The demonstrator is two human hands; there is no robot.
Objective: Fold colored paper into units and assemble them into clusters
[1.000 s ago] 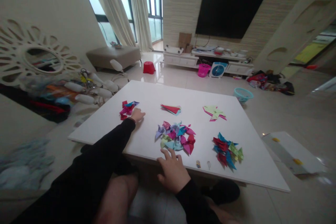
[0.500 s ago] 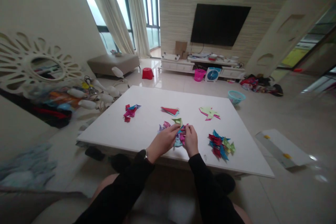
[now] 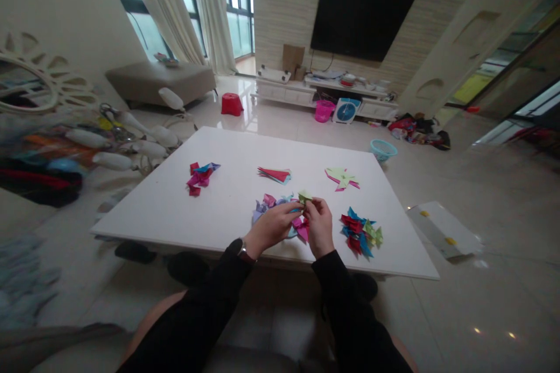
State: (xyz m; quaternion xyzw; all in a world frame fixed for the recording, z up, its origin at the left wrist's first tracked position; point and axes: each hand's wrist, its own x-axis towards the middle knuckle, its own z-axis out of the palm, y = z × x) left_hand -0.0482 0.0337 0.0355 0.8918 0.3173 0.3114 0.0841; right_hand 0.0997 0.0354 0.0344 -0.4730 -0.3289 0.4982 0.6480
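Both hands meet over the near middle of a white table (image 3: 236, 215). My left hand (image 3: 273, 224) is closed, its fingertips on a green folded paper piece (image 3: 305, 196). From the other side my right hand (image 3: 321, 226) pinches the same piece. Its exact folded shape is partly hidden by my fingers. Under and beside my hands lies a pile of purple, pink and blue folded papers (image 3: 265, 203). A heap of red, blue and green folded papers (image 3: 359, 233) is to the right of my right hand.
Farther back on the table are a red folded paper stack (image 3: 275, 174), flat green and pink papers (image 3: 343, 177) and a small coloured pile (image 3: 201, 178). A lamp with white shades (image 3: 114, 160) stands at the left. A blue basket (image 3: 383, 150) sits beyond the far right corner.
The green piece has turned in my fingers and sits closer to my right hand, which now grips it. The view has tilted down and shifted slightly.
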